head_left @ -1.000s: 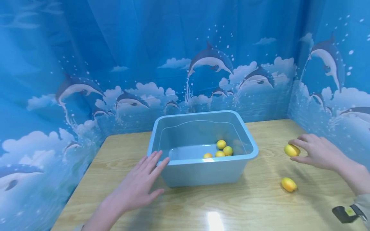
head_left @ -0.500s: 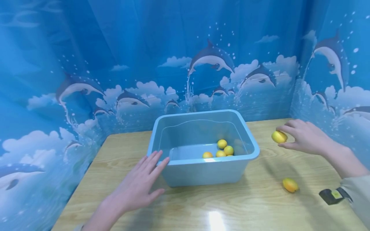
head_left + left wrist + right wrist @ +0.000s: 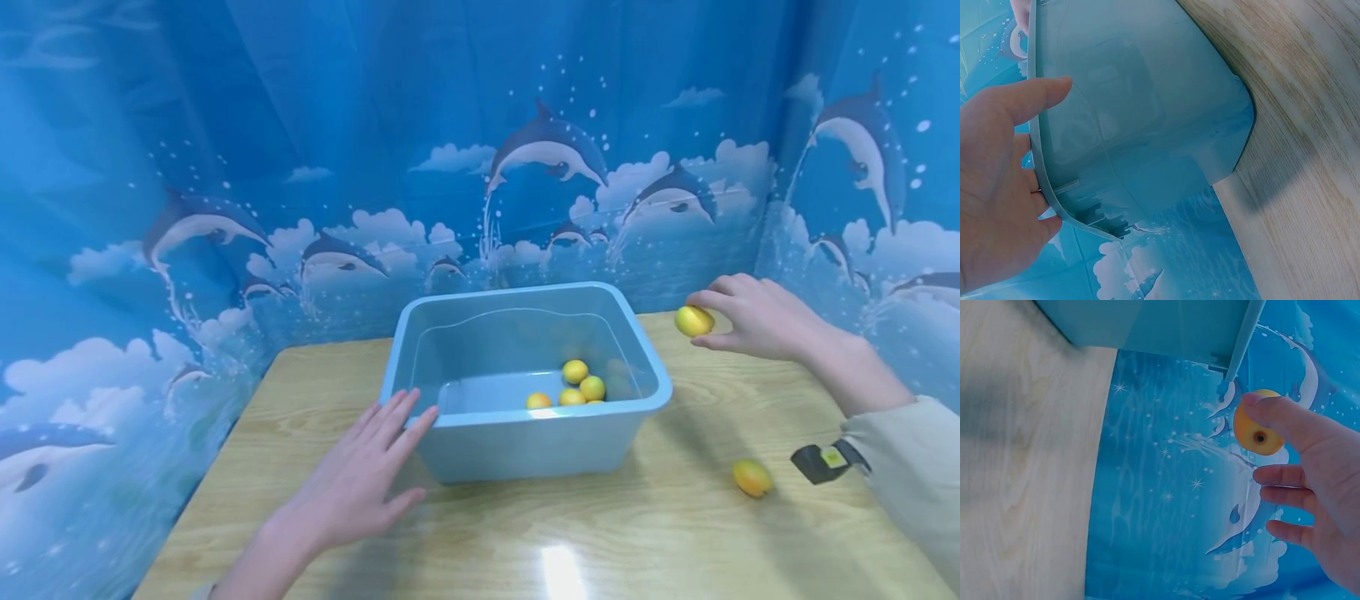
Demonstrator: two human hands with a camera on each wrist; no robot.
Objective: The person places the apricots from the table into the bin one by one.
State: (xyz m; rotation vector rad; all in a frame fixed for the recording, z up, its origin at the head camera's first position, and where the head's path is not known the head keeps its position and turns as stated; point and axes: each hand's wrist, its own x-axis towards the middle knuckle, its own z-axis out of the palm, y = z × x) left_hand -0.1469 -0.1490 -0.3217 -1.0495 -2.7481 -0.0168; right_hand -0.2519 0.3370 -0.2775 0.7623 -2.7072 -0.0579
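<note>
My right hand (image 3: 772, 321) pinches a small yellow fruit (image 3: 693, 321) between thumb and fingers, raised above the table to the right of the light blue bin (image 3: 525, 446). In the right wrist view this fruit (image 3: 1259, 432) shows a dark round dimple at one end, and the bin's rim is just above it. My left hand (image 3: 348, 479) lies with straight fingers at the bin's front left corner, fingertips on the rim; the left wrist view shows the thumb (image 3: 1044, 99) apart from the fingers. Several yellow and orange fruits (image 3: 592, 388) lie inside the bin, partly hidden by its front wall.
One more yellow-orange fruit (image 3: 752, 477) lies on the wooden table (image 3: 480, 542), right of the bin and below my right forearm. A blue curtain (image 3: 337, 150) printed with dolphins hangs behind the table and along its sides. A black strap device (image 3: 825, 461) sits at my right sleeve.
My right hand has moved left and up toward the bin, carrying the yellow fruit away from the one on the table. The left hand and the bin have stayed in place.
</note>
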